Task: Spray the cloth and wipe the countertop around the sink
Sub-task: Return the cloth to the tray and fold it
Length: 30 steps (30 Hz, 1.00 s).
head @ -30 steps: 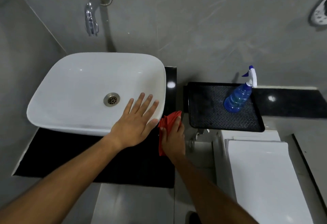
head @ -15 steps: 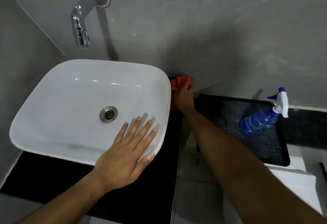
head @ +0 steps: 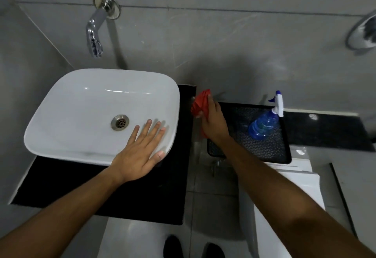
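White vessel sink point(head: 85, 115): rounded rectangular basin with a metal drain point(head: 120, 122) at its centre, set on a black surface point(head: 142, 192) against a grey tiled wall. Chrome wall spout point(head: 94, 33): mounted above the far edge of the basin, pointing down. Left hand point(head: 140, 151): flat and spread wide, palm down on the near right corner of the sink, fingers reaching into the bowl, thumb at the outer rim; it grips nothing. Right hand point(head: 213, 121): closed around a red cloth point(head: 200, 103), which is bunched under the fingers and shows above and to the left of them, with a small red corner also visible below the heel of the hand. The cloth lies at the far right edge of the black surface, in the narrow strip between the sink and a black tray point(head: 270, 151), close to the wall; whether it presses the surface or the gap beside it cannot be told. Black tray: rectangular, raised rim, patterned mat inside, resting to the right of the sink. Blue spray bottle point(head: 263, 126): translucent blue body, white trigger head with a blue nozzle, standing in the far part of the tray, well apart from both hands. Dark shoes point(head: 173, 246): two toes visible on the pale floor at the bottom edge.
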Motion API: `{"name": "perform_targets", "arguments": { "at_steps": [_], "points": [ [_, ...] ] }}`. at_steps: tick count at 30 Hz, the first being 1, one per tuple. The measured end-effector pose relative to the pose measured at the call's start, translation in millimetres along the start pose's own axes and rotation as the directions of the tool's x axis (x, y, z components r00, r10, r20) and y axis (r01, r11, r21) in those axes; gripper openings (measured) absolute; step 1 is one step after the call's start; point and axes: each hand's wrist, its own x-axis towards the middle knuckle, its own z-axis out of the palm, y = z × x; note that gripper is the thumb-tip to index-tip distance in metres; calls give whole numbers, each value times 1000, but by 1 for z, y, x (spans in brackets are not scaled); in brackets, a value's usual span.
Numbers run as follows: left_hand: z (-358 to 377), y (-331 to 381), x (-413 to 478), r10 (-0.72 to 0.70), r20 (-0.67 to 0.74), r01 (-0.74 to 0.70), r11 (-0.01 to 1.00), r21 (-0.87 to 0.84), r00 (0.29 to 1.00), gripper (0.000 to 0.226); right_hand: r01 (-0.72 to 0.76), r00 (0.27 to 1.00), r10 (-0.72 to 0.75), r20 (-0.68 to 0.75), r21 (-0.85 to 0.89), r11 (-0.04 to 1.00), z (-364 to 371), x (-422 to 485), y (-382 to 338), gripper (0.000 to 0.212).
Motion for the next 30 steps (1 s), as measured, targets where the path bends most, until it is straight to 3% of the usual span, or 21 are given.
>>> {"name": "perform_targets", "arguments": {
  "at_steps": [4, 6, 7, 9, 11, 13, 14, 15, 18, 21, 23, 26, 28, 30],
  "points": [
    [-8, 33, 14, -34, -259, -34, 966, -255, 965, 61, 26, 998, -8, -59, 307, 951, -30, -62, -20, 66],
    [-11, 65, 44, -153, -327, -24, 878, -479, 933, 46, -117, 988, 152, -34, 479, 870, -38, -78, -26, 63],
    [-14, 84, 64, -247, -282, 21, 785, -620, 927, 40, -209, 964, 265, -8, 595, 776, -43, -83, -29, 59],
    [-15, 116, 99, -424, -19, 187, 437, -880, 905, 34, -312, 884, 460, 89, 844, 437, -50, -84, -30, 49],
    [-6, 139, 129, -382, 327, 345, -21, -938, 865, 27, -288, 821, 534, 201, 954, 83, -58, -82, -22, 46],
    [8, 148, 147, -292, 569, 477, -331, -815, 769, 30, -290, 800, 525, 291, 953, -87, -62, -79, -13, 46],
    [16, 149, 151, -264, 621, 504, -396, -768, 738, 33, -314, 796, 521, 310, 946, -83, -64, -77, -7, 46],
    [23, 148, 156, -249, 634, 518, -399, -756, 732, 34, -346, 803, 512, 306, 938, -18, -67, -75, -1, 48],
    [42, 145, 175, -274, 598, 535, -273, -799, 753, 32, -442, 852, 441, 281, 838, 319, -73, -62, 26, 48],
    [53, 147, 193, -323, 542, 488, -238, -840, 776, 32, -495, 851, 436, 295, 728, 474, -74, -50, 47, 28],
    [62, 152, 209, -388, 477, 415, -237, -878, 788, 31, -495, 853, 441, 280, 702, 512, -72, -39, 60, 27],
    [72, 159, 224, -490, 322, 347, -41, -937, 810, 30, -503, 845, 475, 244, 663, 554, -64, -29, 73, 49],
    [79, 164, 229, -390, 363, 395, 3, -919, 846, 35, -538, 808, 533, 251, 682, 494, -56, -26, 83, 58],
    [88, 163, 234, -299, 442, 459, -16, -888, 846, 36, -579, 749, 598, 284, 720, 383, -51, -24, 95, 51]
  ]
}}
